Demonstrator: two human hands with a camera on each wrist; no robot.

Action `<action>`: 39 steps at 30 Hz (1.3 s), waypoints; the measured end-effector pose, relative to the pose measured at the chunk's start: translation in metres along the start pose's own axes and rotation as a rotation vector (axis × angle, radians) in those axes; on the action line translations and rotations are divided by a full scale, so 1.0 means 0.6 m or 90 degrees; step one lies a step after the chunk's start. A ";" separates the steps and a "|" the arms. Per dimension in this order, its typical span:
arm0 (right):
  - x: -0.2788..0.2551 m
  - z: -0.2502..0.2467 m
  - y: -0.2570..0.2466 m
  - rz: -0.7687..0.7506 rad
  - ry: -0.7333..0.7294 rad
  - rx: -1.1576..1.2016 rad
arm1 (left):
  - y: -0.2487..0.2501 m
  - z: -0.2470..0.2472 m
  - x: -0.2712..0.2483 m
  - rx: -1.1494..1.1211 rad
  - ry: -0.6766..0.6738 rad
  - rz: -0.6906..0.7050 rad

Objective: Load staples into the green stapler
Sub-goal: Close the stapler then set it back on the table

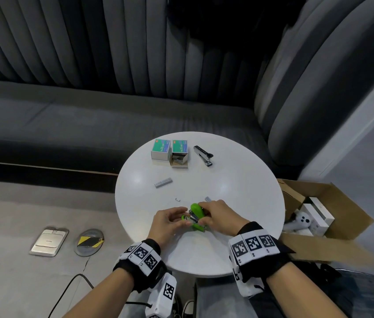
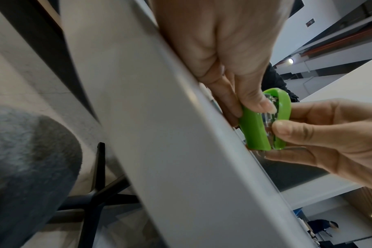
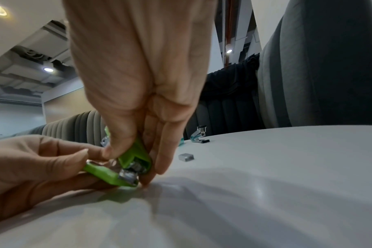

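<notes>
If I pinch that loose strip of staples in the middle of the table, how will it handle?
The staple strip looks thin and metallic, so it is probably light and stiff. It lies flat on the smooth white table, so it may slide before a grip catches. A shorter strip and a single staple lie nearby, suggesting such strips snap apart easily.

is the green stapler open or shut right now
Open: the green stapler has its top hinged up off the base, with the metal staple channel exposed between them.

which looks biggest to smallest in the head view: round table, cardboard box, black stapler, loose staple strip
1. round table
2. cardboard box
3. black stapler
4. loose staple strip, close to the stapler in apparent size, so this last pair is unsure
</notes>
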State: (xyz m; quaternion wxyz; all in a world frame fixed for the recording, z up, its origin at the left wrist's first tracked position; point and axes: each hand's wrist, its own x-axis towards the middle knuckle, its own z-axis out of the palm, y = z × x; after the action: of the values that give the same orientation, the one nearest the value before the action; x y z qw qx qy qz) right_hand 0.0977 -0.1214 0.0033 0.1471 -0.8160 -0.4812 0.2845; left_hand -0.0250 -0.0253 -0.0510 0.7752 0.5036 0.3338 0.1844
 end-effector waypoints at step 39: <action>-0.021 0.058 0.044 0.085 0.253 0.630 | -0.006 -0.003 0.007 -0.092 -0.067 0.025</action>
State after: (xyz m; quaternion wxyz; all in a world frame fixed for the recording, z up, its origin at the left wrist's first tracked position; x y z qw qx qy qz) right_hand 0.0906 -0.1464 -0.0336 0.5841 -0.7158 -0.1997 0.3264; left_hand -0.0231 -0.0231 -0.0560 0.8223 0.4618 0.2683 0.1965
